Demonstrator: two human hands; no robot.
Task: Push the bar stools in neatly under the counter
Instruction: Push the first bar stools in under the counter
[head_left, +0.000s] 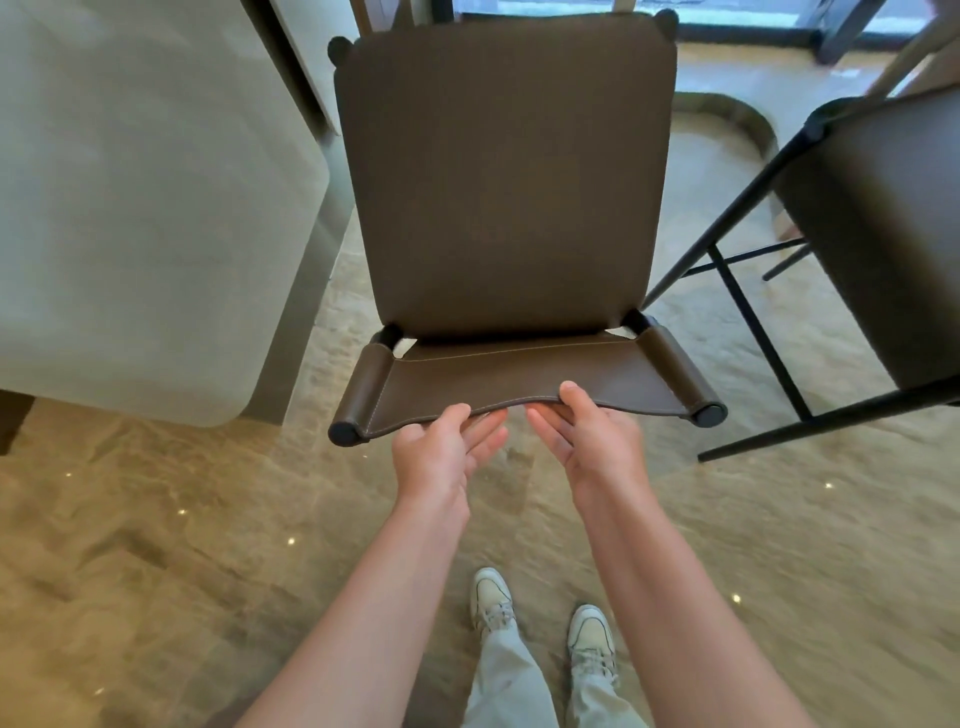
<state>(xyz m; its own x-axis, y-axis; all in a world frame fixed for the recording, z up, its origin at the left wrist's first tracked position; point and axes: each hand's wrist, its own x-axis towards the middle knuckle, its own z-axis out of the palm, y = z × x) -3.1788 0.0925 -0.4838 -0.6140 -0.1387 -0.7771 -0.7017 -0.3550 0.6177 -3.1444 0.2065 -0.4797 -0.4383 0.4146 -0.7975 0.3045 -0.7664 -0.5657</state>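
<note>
Your left hand (441, 447) and right hand (582, 431) pinch the stool (509, 197) backrest's top edge (seemingly mid-push); next, swing it toward the counter (156, 208).

both hands (514, 441) gripping stool backrest (524, 382)

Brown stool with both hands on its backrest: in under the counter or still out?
Out. The stool's seat lies fully uncovered beside the counter; left hand and right hand hold its backrest.
</note>
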